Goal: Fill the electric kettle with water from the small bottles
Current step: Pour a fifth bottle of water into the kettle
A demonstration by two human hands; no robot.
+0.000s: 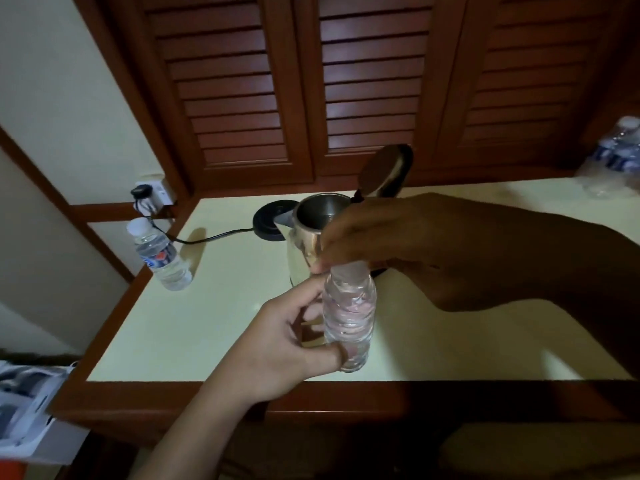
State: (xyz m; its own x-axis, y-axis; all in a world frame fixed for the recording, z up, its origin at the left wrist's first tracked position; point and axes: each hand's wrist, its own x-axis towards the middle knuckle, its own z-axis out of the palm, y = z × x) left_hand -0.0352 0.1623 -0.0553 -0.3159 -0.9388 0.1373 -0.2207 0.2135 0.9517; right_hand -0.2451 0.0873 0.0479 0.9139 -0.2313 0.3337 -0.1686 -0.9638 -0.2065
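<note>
A small clear water bottle (349, 315) stands upright in front of me, above the table's near edge. My left hand (287, 344) wraps its lower body. My right hand (408, 244) pinches its top, hiding the cap. Just behind them sits the steel electric kettle (313, 216) on the table, its dark lid (386, 173) flipped up and the inside showing. The kettle's black base (268, 221) lies to its left, apart from it. A second small bottle (159, 254), capped and labelled, stands at the table's left edge.
The cream table (214, 306) has a wooden rim. A black cord (207, 237) runs from the base to a wall socket (152, 195) at the back left. More bottles in plastic wrap (613, 157) sit at the far right. Louvred wooden doors stand behind the table.
</note>
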